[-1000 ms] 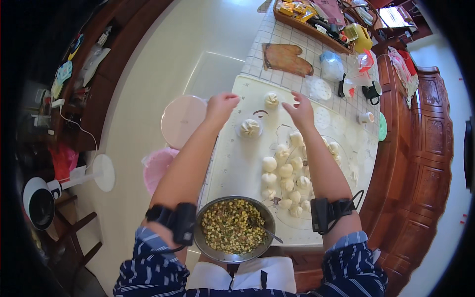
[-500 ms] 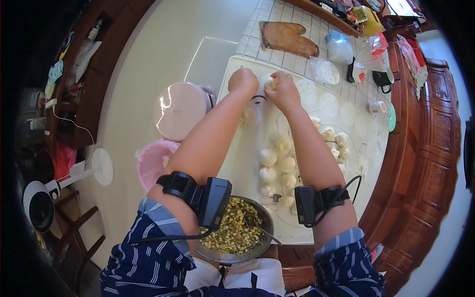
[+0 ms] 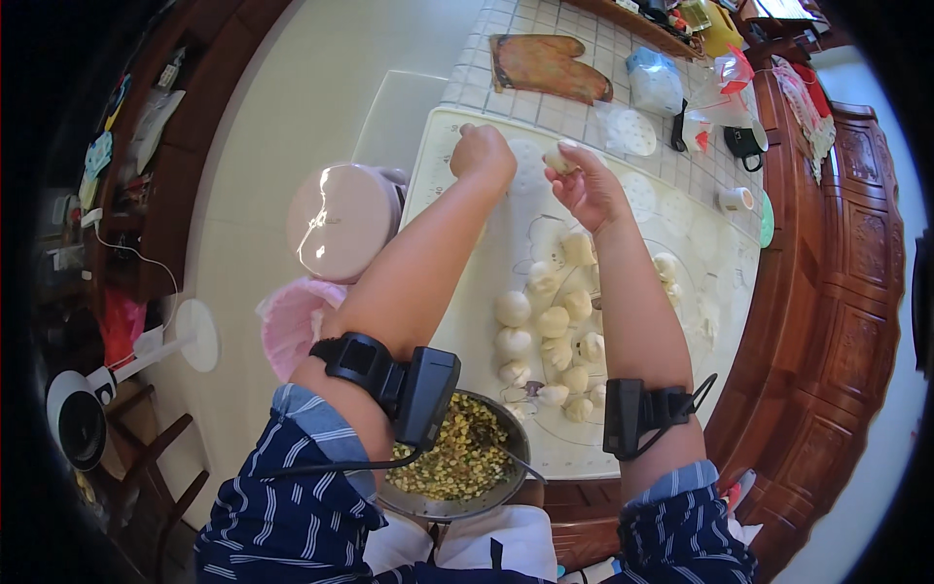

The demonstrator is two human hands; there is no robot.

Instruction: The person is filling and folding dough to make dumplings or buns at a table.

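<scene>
At the far end of a white printed dough mat (image 3: 725, 282), my right hand (image 3: 593, 190) holds a small pale dough bun (image 3: 557, 160) between thumb and fingers, its palm partly turned up. Over the mat's far left corner, my left hand (image 3: 484, 156) is closed with its back showing; what its curled fingers hold, if anything, is hidden. Between the hands lies a round perforated paper liner (image 3: 526, 164). Several shaped dough pieces (image 3: 556, 351) sit in the middle of the mat, with smooth round dough balls (image 3: 514, 309) along their left side.
A metal bowl of chopped yellow-green filling (image 3: 457, 453) with a spoon stands close to me. Left of the mat are a pink lidded bin (image 3: 341, 222) and a pink-lined container (image 3: 292, 326). An oven mitt (image 3: 550, 66) and a blue-white package (image 3: 655, 80) lie on the tiled surface beyond.
My right hand has moved right, away from my left hand, and turned its palm up with the dough bun still in its fingers. The view has shifted slightly.
</scene>
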